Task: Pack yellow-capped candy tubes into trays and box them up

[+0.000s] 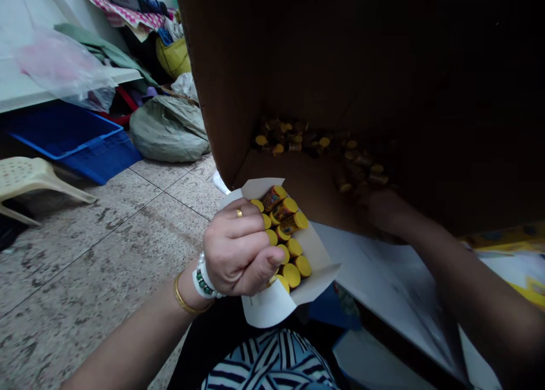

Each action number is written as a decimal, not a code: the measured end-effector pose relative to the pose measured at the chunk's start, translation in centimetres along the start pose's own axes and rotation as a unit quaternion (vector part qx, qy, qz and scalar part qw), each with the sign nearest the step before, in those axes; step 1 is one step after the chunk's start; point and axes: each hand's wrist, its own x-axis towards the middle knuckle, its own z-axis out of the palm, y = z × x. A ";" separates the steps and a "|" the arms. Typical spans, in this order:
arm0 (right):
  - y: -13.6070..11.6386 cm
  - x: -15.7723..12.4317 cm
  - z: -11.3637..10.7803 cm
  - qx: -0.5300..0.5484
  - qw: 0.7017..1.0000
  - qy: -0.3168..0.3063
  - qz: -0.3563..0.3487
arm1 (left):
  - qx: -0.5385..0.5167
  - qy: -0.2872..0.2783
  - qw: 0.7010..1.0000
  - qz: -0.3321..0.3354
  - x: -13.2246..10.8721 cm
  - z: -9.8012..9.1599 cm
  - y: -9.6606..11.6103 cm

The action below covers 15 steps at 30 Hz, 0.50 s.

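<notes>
My left hand (244, 248), wearing a ring and bracelets, has its fingers curled over the near side of a small white carton (315, 251) with its flaps spread. Inside the carton several small yellow-capped tubs (292, 275) stand close together. A few more tubs (293, 222) with printed labels lie tilted on top. My right hand (378, 208) reaches into a large cardboard box (276, 177), beside loose yellow-capped tubs (323, 143) scattered on its floor. Shadow and blur hide the right fingers and anything in them.
At the left stand a blue crate (97, 151) and a cream plastic stool (34, 177) on a speckled floor. A grey-green sack (170, 129) rests by the big box. A white surface (383, 265) lies under my right forearm. Clear plastic (63, 66) drapes over a white table.
</notes>
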 end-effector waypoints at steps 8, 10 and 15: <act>-5.6 -4.5 -6.1 0.283 0.953 -0.034 -0.102 | 0.001 -0.003 1.000 -0.007 0.3 0.3 0.2; -8.3 -5.2 -6.8 0.341 0.931 -0.066 -0.114 | 0.002 -0.006 1.000 -0.010 0.4 0.5 0.3; -12.2 -4.3 -5.5 0.219 0.961 -0.070 -0.151 | 0.004 -0.004 1.000 -0.010 0.3 0.6 0.4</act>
